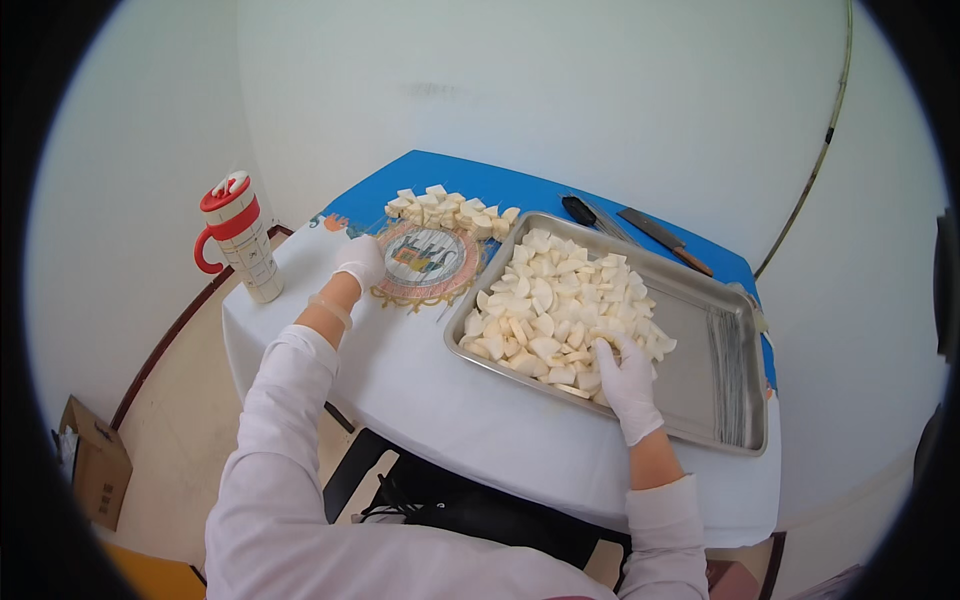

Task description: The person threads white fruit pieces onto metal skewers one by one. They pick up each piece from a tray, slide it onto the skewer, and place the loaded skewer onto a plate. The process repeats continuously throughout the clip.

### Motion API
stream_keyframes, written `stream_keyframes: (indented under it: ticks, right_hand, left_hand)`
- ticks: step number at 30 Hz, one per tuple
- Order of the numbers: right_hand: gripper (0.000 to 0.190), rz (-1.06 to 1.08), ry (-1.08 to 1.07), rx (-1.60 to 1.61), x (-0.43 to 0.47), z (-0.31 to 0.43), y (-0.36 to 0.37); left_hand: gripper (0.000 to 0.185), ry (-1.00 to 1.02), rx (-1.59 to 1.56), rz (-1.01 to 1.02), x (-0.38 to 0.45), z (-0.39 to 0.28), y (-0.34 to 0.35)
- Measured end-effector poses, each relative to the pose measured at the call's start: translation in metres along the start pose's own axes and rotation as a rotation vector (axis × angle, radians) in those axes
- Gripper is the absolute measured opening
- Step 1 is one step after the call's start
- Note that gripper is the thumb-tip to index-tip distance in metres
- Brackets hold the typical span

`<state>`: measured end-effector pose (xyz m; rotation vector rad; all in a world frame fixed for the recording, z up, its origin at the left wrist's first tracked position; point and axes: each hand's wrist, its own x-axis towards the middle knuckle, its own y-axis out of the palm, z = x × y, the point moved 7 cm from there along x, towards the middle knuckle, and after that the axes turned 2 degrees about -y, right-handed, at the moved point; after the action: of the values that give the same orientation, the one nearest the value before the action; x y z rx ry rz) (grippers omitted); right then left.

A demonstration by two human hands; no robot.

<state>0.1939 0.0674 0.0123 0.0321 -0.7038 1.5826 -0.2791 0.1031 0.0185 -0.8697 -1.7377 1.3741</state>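
My left hand (pixel 360 260), in a thin white glove, is curled over the tablecloth beside a printed elephant medallion (pixel 427 259). Its fingers face away, so whatever may be in them is hidden. My right hand (pixel 628 377), gloved too, reaches over the near rim of a metal tray (pixel 675 431). Thumb and fingertips are among the cut white root vegetable pieces (pixel 562 300) heaped in the tray's left and middle. Whether they grip a piece cannot be made out. Thin metal skewers (pixel 726 379) lie side by side at the tray's right end.
Beyond the medallion sits a row of vegetable pieces (pixel 450 211) with skewer tips protruding. Behind the tray are a black object (pixel 579 210), loose skewers (pixel 611 225) and a wooden-handled knife (pixel 664 238). A red-lidded tumbler (pixel 244 240) stands left; a cardboard box (pixel 97 465) is on the floor.
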Motion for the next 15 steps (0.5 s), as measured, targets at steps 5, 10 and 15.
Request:
stream_keyframes:
  ticks: [5, 10, 15]
  right_hand:
    - [0.025, 0.011, 0.032, 0.055, 0.001, -0.006, 0.001]
    - [0.025, 0.018, 0.061, 0.045, 0.001, -0.008, 0.003]
    - [0.025, 0.019, 0.045, 0.059, 0.002, -0.010, 0.003]
  left_hand:
    - [0.021, -0.010, 0.021, 0.031, -0.005, -0.002, -0.005]
    - [0.022, -0.011, 0.031, 0.014, -0.001, 0.001, -0.003]
    - [0.023, -0.014, 0.066, 0.067, -0.001, -0.002, -0.003]
